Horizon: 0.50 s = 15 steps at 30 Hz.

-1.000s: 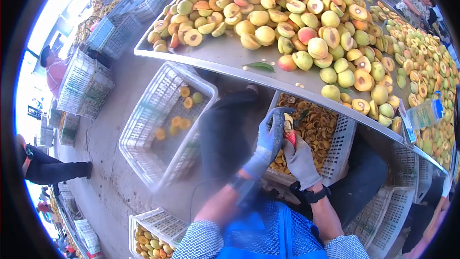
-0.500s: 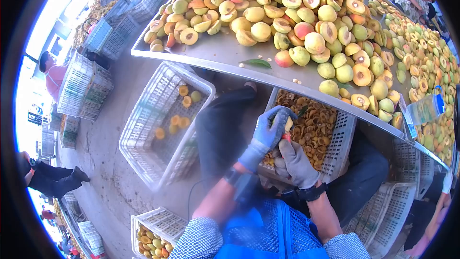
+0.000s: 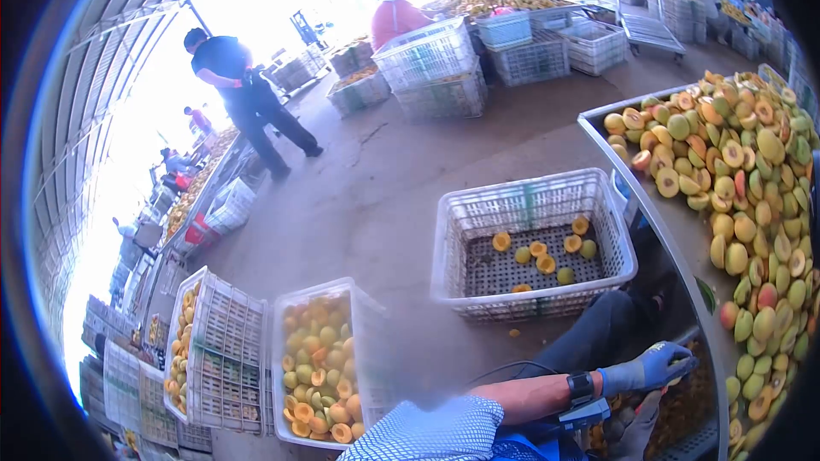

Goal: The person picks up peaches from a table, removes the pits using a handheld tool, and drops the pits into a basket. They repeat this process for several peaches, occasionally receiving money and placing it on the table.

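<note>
Beside table edge (image 3: 675, 243), left hand (image 3: 649, 367), perhaps gripping.

left hand (image 3: 651, 367): blue glove, low by the table edge, fingers curled around something yellowish, can't really make out what
right hand (image 3: 636, 431): grey glove, just below the left, mostly cut off
table (image 3: 658, 230): metal, loaded with peach halves (image 3: 752, 196)
white crate (image 3: 530, 243): on the floor beside the table, a few halves inside
nearer crates (image 3: 320, 367): full of peaches
background: person in black (image 3: 243, 94) walking, more stacked crates
</note>
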Available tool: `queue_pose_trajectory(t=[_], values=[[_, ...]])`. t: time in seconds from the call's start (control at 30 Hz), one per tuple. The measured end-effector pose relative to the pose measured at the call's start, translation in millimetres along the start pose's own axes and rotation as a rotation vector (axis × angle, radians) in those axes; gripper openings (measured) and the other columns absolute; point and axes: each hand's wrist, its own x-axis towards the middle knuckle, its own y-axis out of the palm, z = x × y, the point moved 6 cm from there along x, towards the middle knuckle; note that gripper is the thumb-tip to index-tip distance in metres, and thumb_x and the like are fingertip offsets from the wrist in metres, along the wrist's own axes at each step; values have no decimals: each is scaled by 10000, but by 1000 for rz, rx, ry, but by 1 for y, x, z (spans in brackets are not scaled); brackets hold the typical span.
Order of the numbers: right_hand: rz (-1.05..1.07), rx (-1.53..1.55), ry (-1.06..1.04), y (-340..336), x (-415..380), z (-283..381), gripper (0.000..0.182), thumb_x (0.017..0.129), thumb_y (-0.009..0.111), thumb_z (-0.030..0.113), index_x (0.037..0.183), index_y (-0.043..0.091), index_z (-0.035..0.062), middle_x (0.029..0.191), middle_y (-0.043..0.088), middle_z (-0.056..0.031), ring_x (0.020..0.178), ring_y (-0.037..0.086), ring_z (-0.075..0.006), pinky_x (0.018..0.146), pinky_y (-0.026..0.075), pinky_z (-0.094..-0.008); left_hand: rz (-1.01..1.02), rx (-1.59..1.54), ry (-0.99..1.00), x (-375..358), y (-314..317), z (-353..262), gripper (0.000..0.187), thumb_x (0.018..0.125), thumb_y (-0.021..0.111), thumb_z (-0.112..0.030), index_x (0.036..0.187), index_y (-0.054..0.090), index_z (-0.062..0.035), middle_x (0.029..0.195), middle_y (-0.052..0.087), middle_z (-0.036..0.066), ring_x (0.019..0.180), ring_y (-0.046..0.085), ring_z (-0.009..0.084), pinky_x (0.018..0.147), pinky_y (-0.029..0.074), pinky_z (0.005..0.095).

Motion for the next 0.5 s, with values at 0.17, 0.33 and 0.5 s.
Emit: queue_pose_trajectory(t=[0.17, 0.33, 0.5], values=[[162, -144, 242, 12, -24, -5, 481, 899, 457, 613, 839, 507, 139, 473, 341, 68, 353, 335, -97, 349, 294, -262, 77, 191, 33, -4, -22, -23, 353, 939, 521, -299, 827, 634, 16, 650, 612, 70, 572, 550, 138, 559, 468, 316], [231, -158, 331, 22, -36, -8, 566, 877, 485, 631, 858, 525, 67, 479, 377, 43, 356, 365, -126, 367, 350, -283, 105, 142, 30, 5, -23, 1, 336, 928, 558, -298, 871, 661, 17, 681, 641, 65, 634, 558, 106, 616, 480, 311], [707, -78, 186, 58, -61, 11, 501, 886, 361, 686, 771, 457, 208, 457, 240, 106, 315, 223, -64, 316, 210, -260, 123, -79, 104, -2, -5, 4, 300, 962, 533, -269, 905, 652, 1, 827, 666, 49, 806, 598, 108, 752, 495, 284]])
